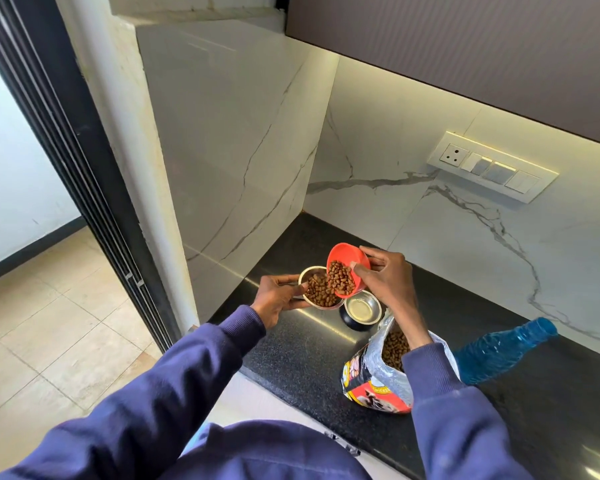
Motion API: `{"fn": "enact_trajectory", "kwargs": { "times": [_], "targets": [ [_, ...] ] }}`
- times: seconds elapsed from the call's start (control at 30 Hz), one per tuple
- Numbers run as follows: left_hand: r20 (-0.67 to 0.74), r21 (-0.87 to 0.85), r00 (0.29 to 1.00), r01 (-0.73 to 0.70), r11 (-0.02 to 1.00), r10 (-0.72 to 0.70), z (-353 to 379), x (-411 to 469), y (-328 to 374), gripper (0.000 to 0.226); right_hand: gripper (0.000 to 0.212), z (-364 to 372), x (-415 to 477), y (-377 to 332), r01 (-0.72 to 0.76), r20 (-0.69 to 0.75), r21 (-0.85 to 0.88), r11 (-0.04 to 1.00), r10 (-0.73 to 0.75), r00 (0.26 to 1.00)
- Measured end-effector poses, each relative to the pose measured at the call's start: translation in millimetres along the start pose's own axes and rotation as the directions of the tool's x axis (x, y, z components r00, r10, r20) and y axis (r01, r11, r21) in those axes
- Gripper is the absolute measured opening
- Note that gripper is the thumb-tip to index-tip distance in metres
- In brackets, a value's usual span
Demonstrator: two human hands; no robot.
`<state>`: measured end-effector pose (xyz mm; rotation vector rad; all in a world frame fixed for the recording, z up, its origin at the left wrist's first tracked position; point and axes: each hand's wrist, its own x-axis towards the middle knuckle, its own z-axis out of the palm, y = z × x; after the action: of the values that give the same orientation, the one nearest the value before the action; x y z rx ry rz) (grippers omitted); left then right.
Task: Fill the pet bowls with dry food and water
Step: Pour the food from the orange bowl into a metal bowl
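Gripping orange cup (349, 259) in right hand (383, 282), thumb on near rim, fingers curled round back wall; tipping it mouth-down toward frame left so kibble (342, 280) is sliding over the lip. Holding steel bowl (307, 273) in left hand (278, 299), fingers curled round its rim, tilting it up against the cup's lip just left of frame centre, probably to catch every piece and avoid spill. Bowl carrying a fair layer of kibble already, so judging food step well along. Sitting just below the cup on black countertop (309, 355): second steel bowl (361, 311) in black base, empty-looking, likely meant for water. Standing right of lower centre under the right forearm: open food bag (371, 372), mouth up, handy for re-scooping. Waiting at right of frame: blue water bottle (499, 351), untouched, standing or lying cannot tell. Water step not yet begun.
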<state>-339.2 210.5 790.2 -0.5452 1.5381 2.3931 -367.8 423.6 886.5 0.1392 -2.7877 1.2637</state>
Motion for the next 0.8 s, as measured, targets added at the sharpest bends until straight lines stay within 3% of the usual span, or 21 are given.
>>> {"fn": "enact_trajectory", "kwargs": {
  "times": [0.8],
  "targets": [
    [-0.016, -0.018, 1.000, 0.011, 1.000, -0.011, 10, 11, 8, 0.028, 0.057, -2, 15, -2, 0.067, 0.035, -0.024, 0.997, -0.066, 0.997]
  ]
}}
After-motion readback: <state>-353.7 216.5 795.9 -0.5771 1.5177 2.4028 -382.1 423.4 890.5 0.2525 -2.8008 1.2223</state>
